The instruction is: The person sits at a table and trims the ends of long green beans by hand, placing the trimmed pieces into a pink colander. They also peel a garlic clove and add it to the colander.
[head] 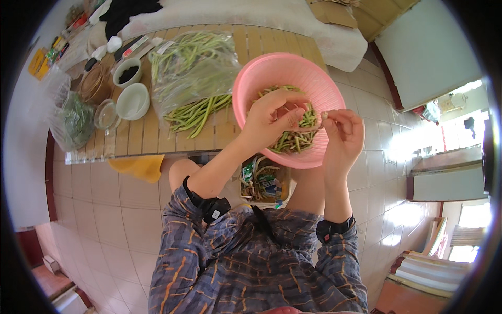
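Over a pink plastic basin [259, 68], both of my hands hold one long brownish bean pod [311, 128] between them. My left hand [270, 117] grips one end, and my right hand [343, 131] pinches the other end between thumb and fingertips at the basin's right side. Short pieces of green and brownish beans [294, 142] lie in the bottom of the basin, partly hidden by my left hand. Left of the basin, whole green beans [200, 114] lie on the slatted table, beside a clear plastic bag of long green beans [196, 59].
Below the basin, between the knees, a bin [266, 182] holds scraps and wrappers. On the table [143, 141] at left stand a white bowl [133, 101], a bowl with dark contents [127, 72], a glass cup [107, 115] and a bag of greens [76, 119]. A yellow cloth [139, 167] hangs below its edge.
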### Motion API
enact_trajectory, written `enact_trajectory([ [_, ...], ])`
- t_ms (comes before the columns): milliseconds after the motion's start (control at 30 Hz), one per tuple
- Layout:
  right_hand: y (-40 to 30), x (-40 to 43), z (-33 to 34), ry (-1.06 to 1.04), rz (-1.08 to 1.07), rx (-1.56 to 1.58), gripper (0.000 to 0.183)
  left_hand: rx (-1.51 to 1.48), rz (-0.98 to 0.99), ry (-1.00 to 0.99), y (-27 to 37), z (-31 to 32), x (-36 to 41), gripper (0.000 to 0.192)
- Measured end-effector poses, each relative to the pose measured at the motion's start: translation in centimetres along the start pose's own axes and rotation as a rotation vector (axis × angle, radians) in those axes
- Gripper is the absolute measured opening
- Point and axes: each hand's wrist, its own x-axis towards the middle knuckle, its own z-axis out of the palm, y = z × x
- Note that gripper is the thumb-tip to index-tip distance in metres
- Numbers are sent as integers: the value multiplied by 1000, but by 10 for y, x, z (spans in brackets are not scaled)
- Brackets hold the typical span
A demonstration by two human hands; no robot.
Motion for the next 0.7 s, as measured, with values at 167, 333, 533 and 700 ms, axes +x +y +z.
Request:
enact_trajectory([
  [167, 12, 28, -6, 8, -33, -66, 20, -54, 113, 78, -23, 27, 17, 28],
  [333, 46, 47, -2, -81, -3, -60, 14, 215, 110, 156, -42, 18, 37, 21],
  [533, 72, 70, 6, -164, -163, -282, 16, 223, -134, 241, -39, -4, 45, 15],
  [700, 73, 72, -12, -265, 30, -300, 14, 142, -287, 209, -39, 5, 42, 17],
])
